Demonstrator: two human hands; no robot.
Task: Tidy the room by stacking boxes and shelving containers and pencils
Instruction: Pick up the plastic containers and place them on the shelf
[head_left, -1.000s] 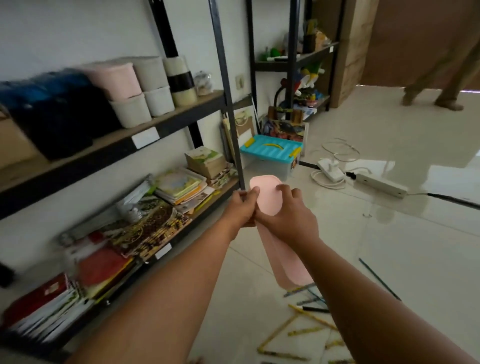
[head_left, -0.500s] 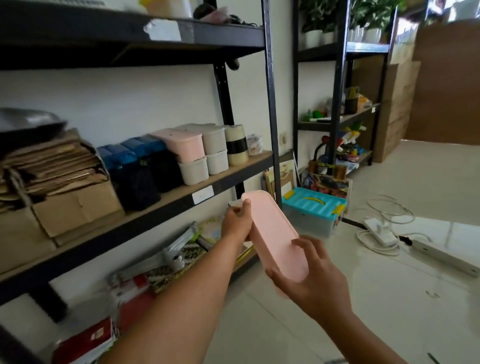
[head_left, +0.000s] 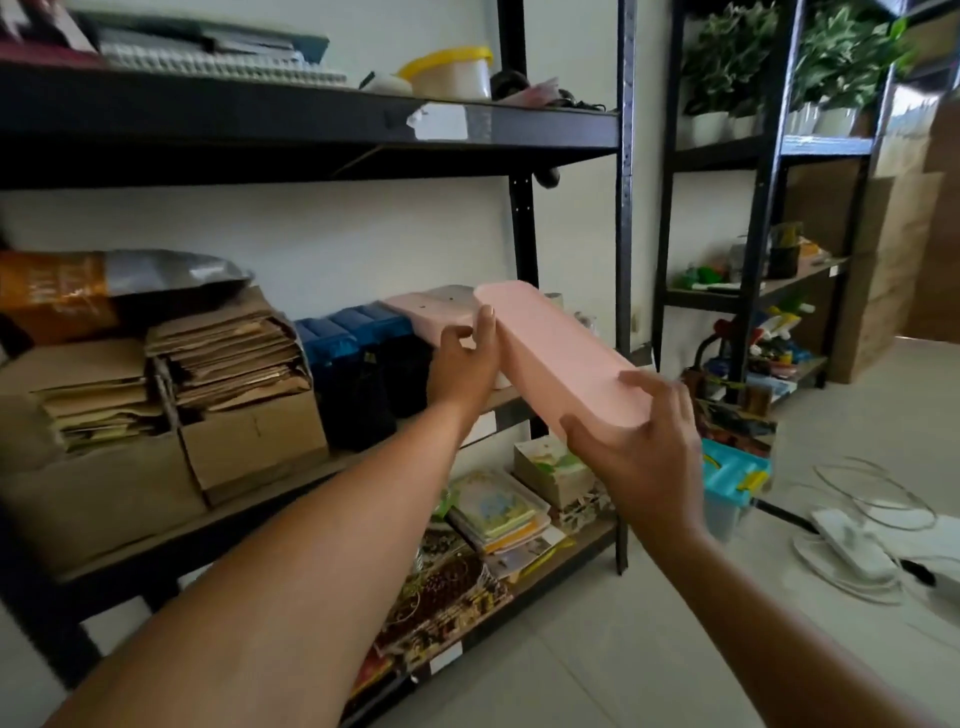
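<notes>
Left hand (head_left: 464, 358) and pink box (head_left: 561, 358) hide shelved containers (head_left: 431, 312).

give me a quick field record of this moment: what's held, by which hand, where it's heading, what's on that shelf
held item: long pink plastic container, tilted, far end higher
left hand: grip on the far end's side
right hand: grip on the near end
likely target: middle wooden shelf, judging by where the container points
on that shelf: pink lidded tub, blue lidded bins, cardboard boxes of paper
floor at right: turquoise-lidded clear box, white power strip
</notes>
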